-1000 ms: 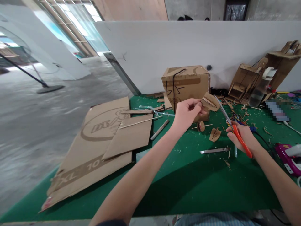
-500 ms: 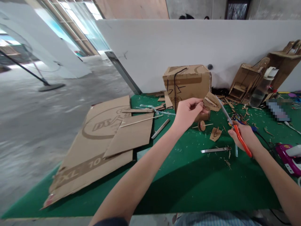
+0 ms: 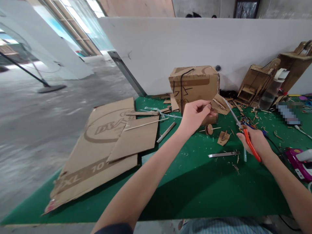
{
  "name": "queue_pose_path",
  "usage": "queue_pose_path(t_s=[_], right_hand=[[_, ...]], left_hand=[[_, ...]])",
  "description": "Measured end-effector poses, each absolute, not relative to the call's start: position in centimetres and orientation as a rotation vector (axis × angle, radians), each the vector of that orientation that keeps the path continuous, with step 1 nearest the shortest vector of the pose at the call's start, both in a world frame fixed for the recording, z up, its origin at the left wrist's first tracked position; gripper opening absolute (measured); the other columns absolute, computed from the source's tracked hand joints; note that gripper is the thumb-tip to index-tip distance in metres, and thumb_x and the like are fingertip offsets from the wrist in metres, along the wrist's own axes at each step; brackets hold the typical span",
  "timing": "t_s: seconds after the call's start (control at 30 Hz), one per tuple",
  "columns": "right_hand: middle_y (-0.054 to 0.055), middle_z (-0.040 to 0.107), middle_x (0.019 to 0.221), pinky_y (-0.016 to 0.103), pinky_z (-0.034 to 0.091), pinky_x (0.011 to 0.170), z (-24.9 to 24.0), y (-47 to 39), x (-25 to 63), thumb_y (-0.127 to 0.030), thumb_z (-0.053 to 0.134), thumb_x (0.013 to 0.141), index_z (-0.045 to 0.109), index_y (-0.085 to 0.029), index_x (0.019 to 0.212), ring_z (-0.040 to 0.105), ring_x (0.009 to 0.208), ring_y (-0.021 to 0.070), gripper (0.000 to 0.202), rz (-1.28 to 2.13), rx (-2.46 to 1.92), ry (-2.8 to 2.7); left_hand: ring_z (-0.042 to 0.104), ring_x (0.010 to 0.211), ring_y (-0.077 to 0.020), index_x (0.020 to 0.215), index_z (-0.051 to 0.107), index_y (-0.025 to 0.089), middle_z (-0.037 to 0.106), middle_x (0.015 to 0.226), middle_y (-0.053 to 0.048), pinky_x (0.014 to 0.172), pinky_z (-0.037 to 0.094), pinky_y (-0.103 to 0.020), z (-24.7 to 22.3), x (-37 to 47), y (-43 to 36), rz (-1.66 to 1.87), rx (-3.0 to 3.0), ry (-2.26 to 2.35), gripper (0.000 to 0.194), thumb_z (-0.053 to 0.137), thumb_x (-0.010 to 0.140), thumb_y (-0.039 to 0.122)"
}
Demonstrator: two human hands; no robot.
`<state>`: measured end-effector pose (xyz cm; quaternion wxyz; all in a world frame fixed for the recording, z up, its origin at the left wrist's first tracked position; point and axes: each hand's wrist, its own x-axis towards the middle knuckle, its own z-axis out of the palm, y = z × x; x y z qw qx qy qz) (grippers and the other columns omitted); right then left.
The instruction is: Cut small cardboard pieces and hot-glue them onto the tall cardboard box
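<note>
Between the thumb and fingers of my left hand is a small cardboard piece, held up above the table. My right hand grips orange-handled scissors, whose blades point up and left to the piece's right edge. Whether the blades touch the cardboard I cannot tell. Below my hands lie a cardboard wheel on a thin stick, another small cut cardboard piece and a utility knife.
Large flat cardboard sheets lie at the left of the green table. Behind my left hand stands a cardboard box. A water bottle, a phone and a purple device are on the right, among cardboard scraps.
Almost nothing differs. The view has shifted slightly; both hands keep their hold on the cardboard piece and the scissors.
</note>
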<state>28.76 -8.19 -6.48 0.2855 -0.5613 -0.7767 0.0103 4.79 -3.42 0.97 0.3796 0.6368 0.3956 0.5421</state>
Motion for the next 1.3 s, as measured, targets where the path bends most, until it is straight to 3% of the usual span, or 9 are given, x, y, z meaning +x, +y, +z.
queue_pose_path(t_s=[0.3, 0.43, 0.7, 0.9, 1.1, 1.3], right_hand=[[0.009, 0.07, 0.073, 0.031, 0.049, 0.06, -6.8, -8.0, 28.5, -0.052, 0.041, 0.094, 0.063, -0.013, 0.107, 0.067, 0.062, 0.0242, 0.047, 0.084, -1.502, -2.069], [0.007, 0.069, 0.07, 0.031, 0.049, 0.061, -7.0, -8.0, 28.5, -0.049, 0.043, 0.094, 0.062, -0.012, 0.11, 0.068, 0.063, 0.0239, 0.045, 0.161, -1.466, -2.09], [0.013, 0.072, 0.094, 0.032, 0.052, 0.069, -6.0, -8.7, 28.7, -0.052, 0.049, 0.088, 0.063, -0.018, 0.086, 0.071, 0.085, 0.0262, 0.038, 0.351, -1.342, -2.181], [0.011, 0.07, 0.083, 0.032, 0.049, 0.064, -6.0, -8.6, 28.6, -0.054, 0.044, 0.091, 0.06, -0.019, 0.082, 0.068, 0.074, 0.025, 0.039, 0.329, -1.382, -2.199], [0.01, 0.069, 0.08, 0.031, 0.045, 0.058, -6.5, -8.6, 28.3, -0.047, 0.036, 0.097, 0.059, -0.017, 0.094, 0.063, 0.062, 0.0224, 0.038, 0.253, -1.455, -2.171], [0.008, 0.064, 0.067, 0.03, 0.042, 0.052, -6.6, -8.9, 27.8, -0.047, 0.029, 0.099, 0.058, -0.017, 0.088, 0.06, 0.053, 0.0219, 0.043, 0.094, -1.545, -2.051]], left_hand=[[0.073, 0.075, -0.0194, 0.1, 0.073, 0.011, 0.075, 0.08, -0.009, 0.07, 0.061, -0.03, 1.0, 4.9, -3.6, 1.355, 1.563, 0.978, 0.027, 0.062, 0.085, 0.031], [0.073, 0.073, -0.0189, 0.094, 0.073, 0.011, 0.075, 0.078, -0.008, 0.069, 0.061, -0.029, 1.0, 4.7, -3.4, 1.355, 1.557, 0.96, 0.026, 0.065, 0.084, 0.033], [0.071, 0.07, -0.0171, 0.086, 0.074, 0.012, 0.074, 0.074, -0.007, 0.071, 0.06, -0.03, 0.9, 4.6, -3.4, 1.332, 1.544, 0.985, 0.02, 0.069, 0.081, 0.031], [0.071, 0.071, -0.0177, 0.081, 0.074, 0.013, 0.074, 0.073, -0.006, 0.072, 0.06, -0.03, 0.9, 5.0, -3.7, 1.315, 1.537, 0.986, 0.018, 0.069, 0.081, 0.031], [0.071, 0.069, -0.0163, 0.083, 0.072, 0.013, 0.072, 0.07, -0.006, 0.072, 0.06, -0.03, 0.5, 5.2, -3.5, 1.341, 1.488, 0.984, 0.017, 0.068, 0.081, 0.029], [0.071, 0.072, -0.0161, 0.085, 0.071, 0.012, 0.074, 0.078, -0.008, 0.073, 0.06, -0.029, 0.0, 5.7, -3.8, 1.283, 1.475, 0.938, 0.02, 0.067, 0.082, 0.032]])
